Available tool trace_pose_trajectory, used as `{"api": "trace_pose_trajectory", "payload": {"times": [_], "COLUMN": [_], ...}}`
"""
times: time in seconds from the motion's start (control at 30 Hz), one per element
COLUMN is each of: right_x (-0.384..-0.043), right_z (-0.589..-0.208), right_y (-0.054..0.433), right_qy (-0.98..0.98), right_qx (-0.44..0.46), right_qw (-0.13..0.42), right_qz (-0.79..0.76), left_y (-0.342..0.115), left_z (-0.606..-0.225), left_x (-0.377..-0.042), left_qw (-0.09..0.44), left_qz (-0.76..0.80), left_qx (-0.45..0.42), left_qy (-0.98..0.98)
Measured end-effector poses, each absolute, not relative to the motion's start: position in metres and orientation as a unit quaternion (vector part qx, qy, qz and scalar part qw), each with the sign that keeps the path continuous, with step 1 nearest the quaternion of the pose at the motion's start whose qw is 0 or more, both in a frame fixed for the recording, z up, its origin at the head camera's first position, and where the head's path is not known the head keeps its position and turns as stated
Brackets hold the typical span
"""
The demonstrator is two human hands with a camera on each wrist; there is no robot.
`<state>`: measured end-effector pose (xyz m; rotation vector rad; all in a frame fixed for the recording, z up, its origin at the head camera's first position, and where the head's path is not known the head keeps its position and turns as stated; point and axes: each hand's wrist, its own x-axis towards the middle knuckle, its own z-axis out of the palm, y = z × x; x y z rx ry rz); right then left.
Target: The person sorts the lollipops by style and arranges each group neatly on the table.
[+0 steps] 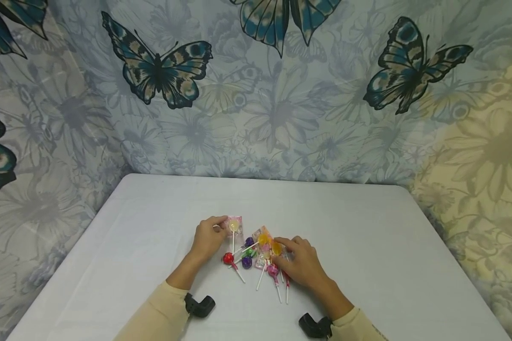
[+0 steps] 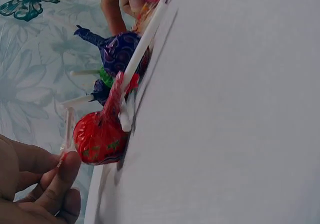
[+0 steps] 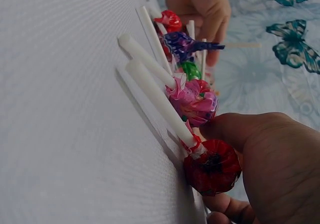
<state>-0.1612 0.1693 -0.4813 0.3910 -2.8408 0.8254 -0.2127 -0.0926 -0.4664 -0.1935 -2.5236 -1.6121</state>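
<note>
My left hand [image 1: 207, 238] pinches the edge of the clear wrapper of a pale yellow lollipop [image 1: 233, 225], its white stick pointing toward me. In the left wrist view a red-wrapped lollipop [image 2: 101, 138] lies right beside those fingertips. My right hand [image 1: 300, 261] is at the right side of the lollipop pile, thumb and fingers curled about an orange lollipop [image 1: 276, 247]. In the right wrist view, a dark red lollipop [image 3: 212, 167] and a pink one [image 3: 194, 102] sit in front of that thumb, partly hiding the grip.
Between the hands lie purple lollipops [image 1: 247, 262], a green one [image 1: 251, 252] and another orange one [image 1: 263, 239], with sticks crossing. The white table [image 1: 345, 213] meets a butterfly-patterned wall covering [image 1: 281, 118] at its back edge. Black wrist mounts [image 1: 200, 306] sit at both cuffs.
</note>
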Motion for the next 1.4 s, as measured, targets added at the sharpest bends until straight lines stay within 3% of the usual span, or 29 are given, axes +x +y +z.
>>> {"api": "trace_pose_trajectory", "payload": {"times": [0.5, 1.4], "right_x": [-0.16, -0.16], "right_z": [-0.481, -0.482], "right_y": [0.169, 0.17], "right_qy": [-0.949, -0.949], "right_qx": [0.136, 0.137], "right_qw": [0.085, 0.088], "right_qz": [0.273, 0.27], "left_y": [-0.108, -0.122], "left_z": [-0.448, -0.459], "left_x": [-0.251, -0.308], "left_qw": [0.128, 0.086], "left_qz": [-0.504, -0.452], "left_qx": [-0.034, 0.013], "left_qy": [-0.854, -0.888]}}
